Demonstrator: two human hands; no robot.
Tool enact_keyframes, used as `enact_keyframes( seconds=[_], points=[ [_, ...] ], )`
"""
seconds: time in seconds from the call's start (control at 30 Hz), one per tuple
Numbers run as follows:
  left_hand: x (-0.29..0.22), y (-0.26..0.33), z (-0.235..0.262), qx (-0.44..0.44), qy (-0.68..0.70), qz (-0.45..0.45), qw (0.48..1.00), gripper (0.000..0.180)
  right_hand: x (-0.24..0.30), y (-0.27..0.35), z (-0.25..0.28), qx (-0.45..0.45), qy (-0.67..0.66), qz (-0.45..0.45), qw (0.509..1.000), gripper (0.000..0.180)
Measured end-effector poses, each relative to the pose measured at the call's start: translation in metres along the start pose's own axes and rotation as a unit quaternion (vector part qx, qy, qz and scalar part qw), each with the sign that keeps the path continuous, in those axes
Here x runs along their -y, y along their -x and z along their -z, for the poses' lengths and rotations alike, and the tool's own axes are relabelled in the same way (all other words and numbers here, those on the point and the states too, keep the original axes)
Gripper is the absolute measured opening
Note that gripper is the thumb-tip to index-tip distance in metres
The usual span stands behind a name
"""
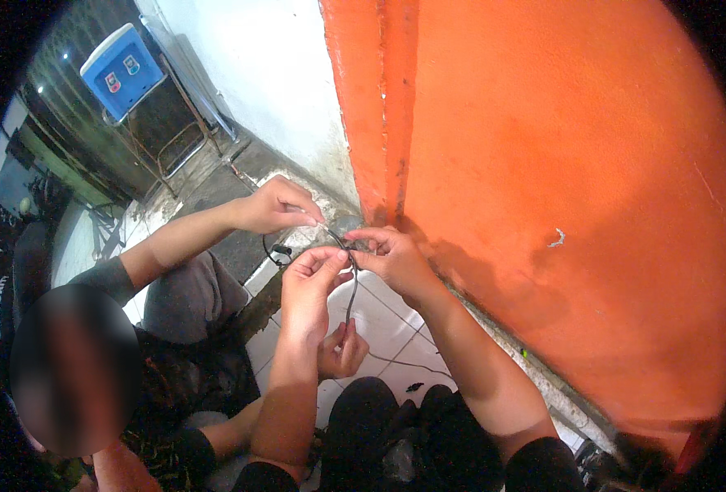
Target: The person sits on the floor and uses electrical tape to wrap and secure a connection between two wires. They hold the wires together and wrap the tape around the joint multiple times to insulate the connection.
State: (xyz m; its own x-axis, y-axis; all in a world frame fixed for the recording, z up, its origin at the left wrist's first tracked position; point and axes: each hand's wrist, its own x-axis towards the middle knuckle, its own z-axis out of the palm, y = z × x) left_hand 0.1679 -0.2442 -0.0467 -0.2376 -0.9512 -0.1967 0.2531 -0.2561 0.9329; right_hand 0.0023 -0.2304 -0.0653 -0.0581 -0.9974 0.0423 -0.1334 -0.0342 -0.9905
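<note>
A thin dark cable (354, 287) runs between the hands in the middle of the view. My left hand (307, 283) pinches it between thumb and forefinger. Close beside it, my right hand (394, 261) also pinches the cable, its fingertips almost meeting those of the left. A co-worker's hand (277, 205) holds the cable's upper end, where a small pale tip shows. Lower down, behind my left forearm, the co-worker's other hand (344, 348) is near the hanging cable. Fingers partly hide the stretch between my hands.
An orange wall (559, 164) rises close on the right and meets a white wall (256, 74). White floor tiles (387, 316) lie below. The co-worker (199, 303) crouches at the left. Beyond stands a blue box (125, 74) on a metal stand. A black looped cord (279, 252) hangs near the step.
</note>
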Motion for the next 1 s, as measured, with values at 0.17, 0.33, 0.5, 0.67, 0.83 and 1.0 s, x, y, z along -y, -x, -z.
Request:
enact_keyframes(
  seconds=[0.17,0.33,0.5,0.67,0.83,1.0],
  points=[
    [-0.002,-0.001,-0.005,0.014,-0.003,0.002,1.0,0.021,-0.013,-0.004,-0.004,0.06,-0.204,-0.026,0.977,0.036],
    [-0.001,-0.001,-0.008,0.007,-0.001,-0.013,1.0,0.022,0.001,-0.004,0.018,0.068,-0.127,-0.081,0.986,0.023],
    [0.005,-0.005,-0.009,0.008,0.012,-0.036,0.999,0.024,0.025,-0.003,0.023,0.04,-0.01,-0.021,0.999,0.018],
    [0.007,0.0,-0.01,-0.046,-0.036,-0.095,0.994,0.019,0.046,0.008,0.008,-0.035,0.137,0.095,0.985,0.019],
    [0.008,0.018,-0.017,-0.077,-0.2,-0.212,0.953,0.017,0.064,0.021,0.0,-0.049,0.193,0.097,0.975,0.021],
    [0.007,0.019,-0.016,-0.091,-0.249,-0.27,0.926,0.018,0.072,0.022,-0.001,-0.039,0.101,0.024,0.994,0.018]
  ],
)
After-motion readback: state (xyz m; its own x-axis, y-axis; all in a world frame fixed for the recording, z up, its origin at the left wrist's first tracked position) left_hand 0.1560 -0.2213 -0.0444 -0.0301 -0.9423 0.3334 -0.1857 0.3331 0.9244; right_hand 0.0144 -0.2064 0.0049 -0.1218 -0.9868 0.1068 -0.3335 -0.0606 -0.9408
